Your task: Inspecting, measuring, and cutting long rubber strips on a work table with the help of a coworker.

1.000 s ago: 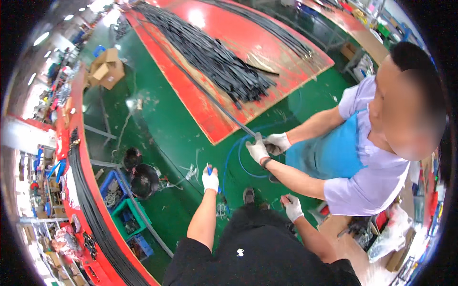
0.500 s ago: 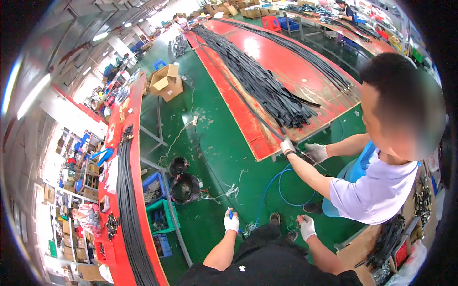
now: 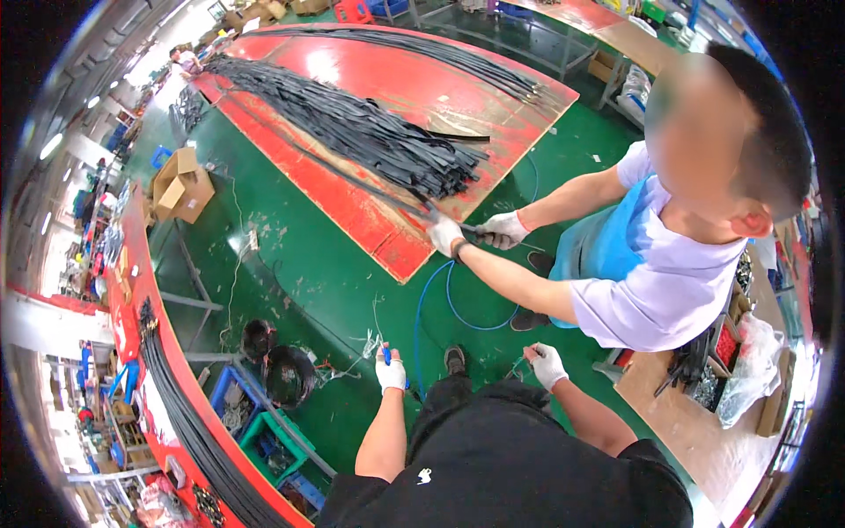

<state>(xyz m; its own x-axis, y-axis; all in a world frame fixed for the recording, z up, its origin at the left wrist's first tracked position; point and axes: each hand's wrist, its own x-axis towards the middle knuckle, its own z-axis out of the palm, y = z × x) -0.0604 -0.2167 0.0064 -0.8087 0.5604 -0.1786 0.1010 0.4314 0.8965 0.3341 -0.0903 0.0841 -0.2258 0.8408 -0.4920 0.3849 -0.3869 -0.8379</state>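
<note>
Far left: smooth black strips (image 3: 187, 418) lying lengthwise along red bench (image 3: 268, 495). Further right, flat, tangled black strips (image 3: 352, 123) fanning across scuffed table. Left gloved hand (image 3: 391, 376) gripping small blue tool (image 3: 386, 355), which is poking above fingers, over green floor; probably light, rigid, best held round body. Slim blue hose (image 3: 417, 327) looping across floor, likely pliable. Co-worker's gloved hand (image 3: 444, 234) grasping dark strip. Right gloved hand (image 3: 548, 366) curling fingers; cannot tell whether holding anything.

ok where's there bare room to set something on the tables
Mostly bare: the large red table between the big black strip pile and the thinner bundle, and the brown tabletop below the clear bag. Crowded: under the pile and around the bag.
</note>
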